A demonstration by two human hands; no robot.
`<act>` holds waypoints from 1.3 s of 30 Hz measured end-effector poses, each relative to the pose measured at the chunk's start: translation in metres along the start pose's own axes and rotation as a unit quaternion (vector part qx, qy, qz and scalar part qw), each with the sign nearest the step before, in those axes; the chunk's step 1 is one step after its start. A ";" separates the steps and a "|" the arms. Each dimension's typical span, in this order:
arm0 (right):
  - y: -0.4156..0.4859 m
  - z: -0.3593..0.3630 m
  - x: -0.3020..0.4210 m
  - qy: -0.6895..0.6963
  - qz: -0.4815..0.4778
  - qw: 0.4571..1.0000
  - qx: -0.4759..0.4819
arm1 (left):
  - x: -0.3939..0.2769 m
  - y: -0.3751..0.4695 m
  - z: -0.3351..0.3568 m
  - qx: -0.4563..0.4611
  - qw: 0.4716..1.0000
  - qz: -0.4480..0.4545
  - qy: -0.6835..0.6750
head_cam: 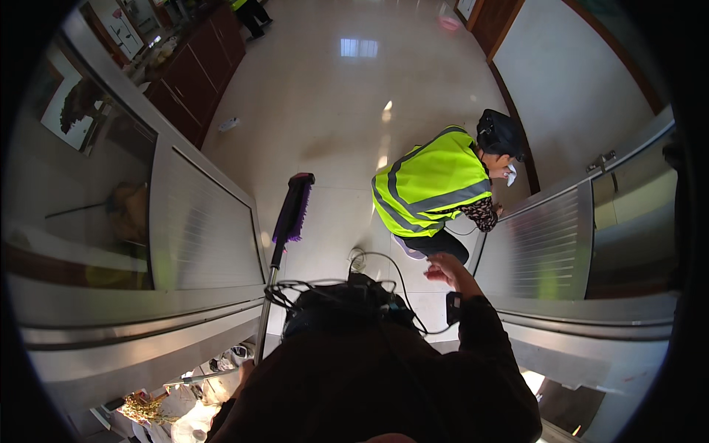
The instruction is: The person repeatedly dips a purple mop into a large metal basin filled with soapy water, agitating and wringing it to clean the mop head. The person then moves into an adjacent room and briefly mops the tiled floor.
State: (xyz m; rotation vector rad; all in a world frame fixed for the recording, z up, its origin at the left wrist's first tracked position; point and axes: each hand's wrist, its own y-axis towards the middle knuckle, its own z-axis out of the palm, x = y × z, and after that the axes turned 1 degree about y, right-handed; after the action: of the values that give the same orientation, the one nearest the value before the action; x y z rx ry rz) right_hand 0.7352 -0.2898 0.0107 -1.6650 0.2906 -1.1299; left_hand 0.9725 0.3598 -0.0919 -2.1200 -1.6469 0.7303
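On my left side, a long-handled floor brush or mop with a purple fringed head (296,210) leans forward, its head ahead of the doorway. Its metal pole (265,321) runs back to my left hand (245,372), which grips it low at my side; my body partly hides that hand. My right hand (447,272) is held out in front with loosely bent fingers and nothing visible in it. Just beyond it crouches a person in a yellow reflective vest (432,183), holding a white cloth (512,175) near the foot of the wall.
Metal-framed door panels stand at left (210,216) and right (537,243). Dark red cabinets (188,77) line the left wall; a white power strip (228,124) lies nearby. Another person's legs (252,19) and a pink basin (448,23) are farther off. Cables (388,260) loop before my body.
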 end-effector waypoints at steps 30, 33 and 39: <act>0.362 -0.002 0.425 0.167 -0.024 0.975 -0.145 | -0.451 0.590 -0.349 0.073 0.994 0.059 0.060; 0.396 -0.050 0.395 -0.052 -0.011 0.979 -0.199 | -0.542 0.653 -0.378 0.074 0.993 0.068 0.065; 0.517 -0.159 0.493 0.081 0.052 0.980 -0.175 | -0.718 0.746 -0.427 0.088 0.993 0.053 0.066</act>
State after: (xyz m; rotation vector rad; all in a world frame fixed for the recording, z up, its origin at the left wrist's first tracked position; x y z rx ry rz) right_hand 1.0382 -0.9321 -0.1664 -1.8396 0.7069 -1.1860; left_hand 1.6739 -0.5113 -0.0450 -2.0928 -1.3595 0.7228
